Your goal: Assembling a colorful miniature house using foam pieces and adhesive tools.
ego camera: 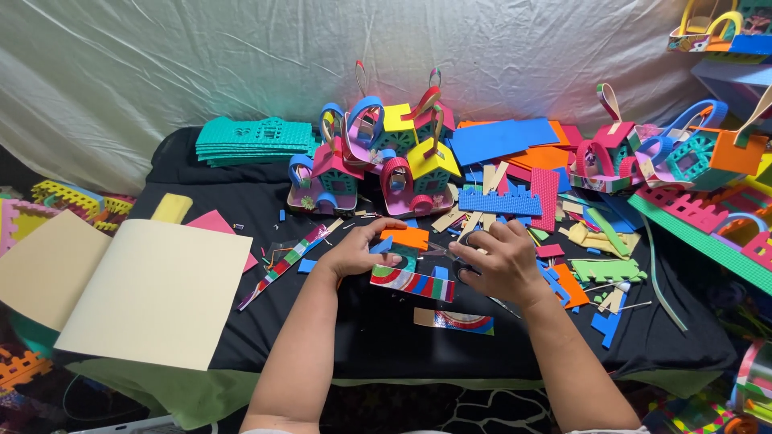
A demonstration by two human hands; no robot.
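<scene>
Center frame: left hand [354, 253] pinches an orange foam piece [408, 237] above a rainbow-striped foam strip [413, 283]. Right hand [500, 261] fingers are curled closed, apparently on scissors [460, 261], mostly hidden. The foam looks light, soft and bendy; best gripped at the edges. Foam houses [378, 157] stand behind, upper center.

Matt black cloth over the tabletop [386, 337], slightly creased, with a glossy, wrinkled pale plastic sheet [201, 56] hung behind. Soft matt foam in the small houses [378, 153], the teal stack of sheets [253, 141], the blue sheet [498, 137] and the scattered offcuts, some with a bumpy textured face like the red piece [545, 193]; smooth matt cream paper [153, 289] in broad sheets on the left. Shinier printed striped strip [414, 283] under the left hand [354, 253] and the right hand [498, 261], with an orange foam piece [410, 237] at the fingers.
</scene>
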